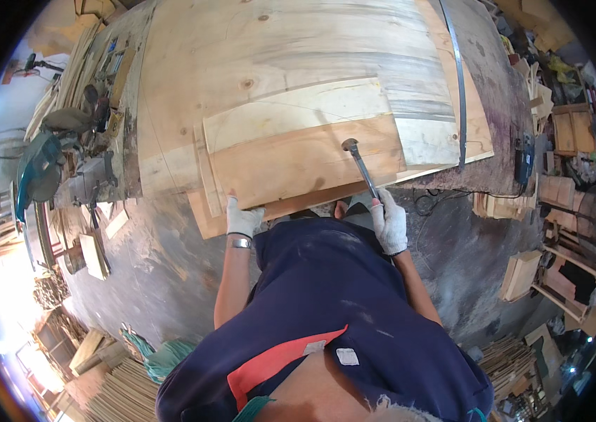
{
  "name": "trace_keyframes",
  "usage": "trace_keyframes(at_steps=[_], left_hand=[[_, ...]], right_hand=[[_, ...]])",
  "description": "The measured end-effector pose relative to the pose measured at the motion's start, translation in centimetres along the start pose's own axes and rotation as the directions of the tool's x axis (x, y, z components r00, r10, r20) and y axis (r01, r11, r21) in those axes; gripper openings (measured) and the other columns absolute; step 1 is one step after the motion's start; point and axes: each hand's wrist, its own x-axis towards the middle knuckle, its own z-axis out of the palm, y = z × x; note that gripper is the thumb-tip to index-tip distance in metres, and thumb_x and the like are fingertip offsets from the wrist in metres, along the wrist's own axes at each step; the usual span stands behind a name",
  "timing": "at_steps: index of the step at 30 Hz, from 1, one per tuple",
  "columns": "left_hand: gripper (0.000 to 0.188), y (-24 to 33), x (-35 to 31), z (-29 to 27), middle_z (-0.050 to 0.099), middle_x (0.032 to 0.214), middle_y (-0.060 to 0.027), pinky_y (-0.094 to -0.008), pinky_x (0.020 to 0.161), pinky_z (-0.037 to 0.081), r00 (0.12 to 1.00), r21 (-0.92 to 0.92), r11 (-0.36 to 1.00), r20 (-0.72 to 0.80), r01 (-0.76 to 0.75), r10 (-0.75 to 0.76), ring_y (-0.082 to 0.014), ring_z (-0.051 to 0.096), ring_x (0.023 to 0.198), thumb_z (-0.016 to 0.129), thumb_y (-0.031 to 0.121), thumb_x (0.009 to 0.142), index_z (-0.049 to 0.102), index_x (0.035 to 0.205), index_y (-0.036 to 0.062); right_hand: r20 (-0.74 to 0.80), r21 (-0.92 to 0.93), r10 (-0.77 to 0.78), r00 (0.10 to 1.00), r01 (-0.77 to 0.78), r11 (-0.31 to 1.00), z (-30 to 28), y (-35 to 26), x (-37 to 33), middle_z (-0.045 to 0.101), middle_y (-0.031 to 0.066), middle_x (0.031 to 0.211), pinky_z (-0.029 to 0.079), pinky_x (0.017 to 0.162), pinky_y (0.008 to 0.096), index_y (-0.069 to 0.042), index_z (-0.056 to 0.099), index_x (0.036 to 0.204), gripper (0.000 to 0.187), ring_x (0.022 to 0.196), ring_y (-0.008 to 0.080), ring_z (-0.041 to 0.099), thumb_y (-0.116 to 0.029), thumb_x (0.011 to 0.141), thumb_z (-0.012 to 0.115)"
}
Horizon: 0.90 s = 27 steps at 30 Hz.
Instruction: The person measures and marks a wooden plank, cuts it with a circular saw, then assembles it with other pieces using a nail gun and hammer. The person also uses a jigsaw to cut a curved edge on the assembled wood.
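Note:
My right hand [389, 224], in a white work glove, grips the handle of a hammer [363, 171]. The metal head of the hammer is over a brown plywood panel [298, 163]. At the panel's near left corner, my gloved left hand [243, 218] holds the edge, with some fingers hidden. A pale strip of wood [298, 105] runs along the panel's far side. Other thin boards lie beneath the panel and stick out at its left. All of these rest on a large plywood sheet [242, 49].
A long metal strip [458, 84] lies across the sheet's right side. A teal power saw [39, 169] stands at the left. Wooden boxes [572, 137] and scraps crowd the right. Stacked wood strips [126, 390] lie at the lower left. A dark cable [428, 202] hangs near the bench edge.

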Motion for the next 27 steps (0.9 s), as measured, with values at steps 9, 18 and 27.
trace_keyframes(at_steps=[9,18,27], left_hand=[[0.059,-1.0,-3.9,1.6,0.056,0.141,-0.0076,-0.0518,0.109,0.047,0.989,0.190,0.970,0.038,-0.150,0.145,-0.0292,0.053,0.130,0.075,0.045,0.094,0.053,0.141,0.0164],[0.053,-1.4,-3.3,2.0,0.058,0.139,-0.0058,-0.0499,0.108,0.049,0.986,0.189,0.968,0.003,-0.165,0.167,-0.0282,0.055,0.128,0.073,0.044,0.096,0.056,0.138,0.0169],[0.046,-1.9,-3.2,2.1,0.062,0.134,-0.0079,-0.0477,0.100,0.054,0.989,0.089,0.988,-0.061,-0.130,0.136,-0.0269,0.060,0.121,0.069,0.041,0.099,0.057,0.136,0.0162]], right_hand=[[-0.222,-0.090,-0.250,0.942,0.236,0.968,2.3,-5.4,0.5,0.070,0.0250,0.116,0.056,0.077,0.0453,-0.006,0.054,0.146,0.048,0.096,0.0435,0.069,-0.002,0.098,0.055],[-0.172,-0.264,-0.162,0.972,0.113,0.958,2.9,-3.6,1.7,0.069,0.0267,0.109,0.056,0.075,0.0477,-0.010,0.052,0.149,0.052,0.091,0.0443,0.068,-0.003,0.098,0.054],[0.033,-0.233,-0.138,0.990,0.142,0.962,4.1,-3.6,2.4,0.067,0.0312,0.105,0.055,0.071,0.0445,-0.012,0.057,0.145,0.043,0.090,0.0440,0.068,-0.015,0.103,0.058]])
